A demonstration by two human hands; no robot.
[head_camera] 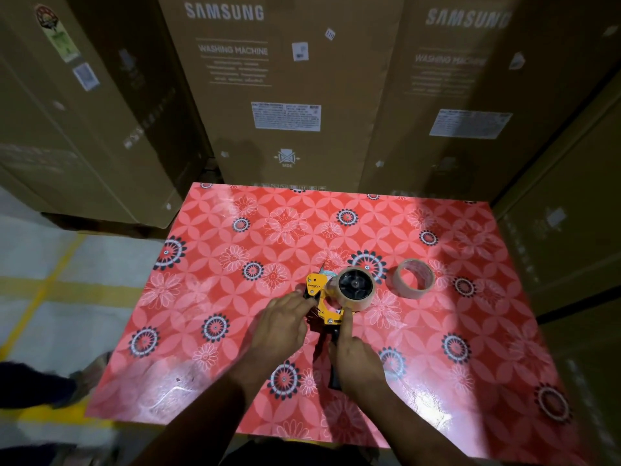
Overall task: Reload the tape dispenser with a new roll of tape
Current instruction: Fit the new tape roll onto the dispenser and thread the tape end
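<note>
A yellow and black tape dispenser [319,290] lies on the red flowered table [235,264], with a tape roll [356,289] mounted on its black hub. My left hand [282,326] has its fingertips on the dispenser's front end beside the yellow plate. My right hand [356,359] grips the black handle, its index finger stretched forward along the frame toward the mounted roll. A second, thin-walled tape roll [414,279] stands apart on the table to the right of the dispenser.
Tall cardboard washing-machine boxes [285,95] stand close behind the table and along its right side. To the left lies grey floor with yellow lines [43,287]. A dark shoe [37,385] shows at the lower left.
</note>
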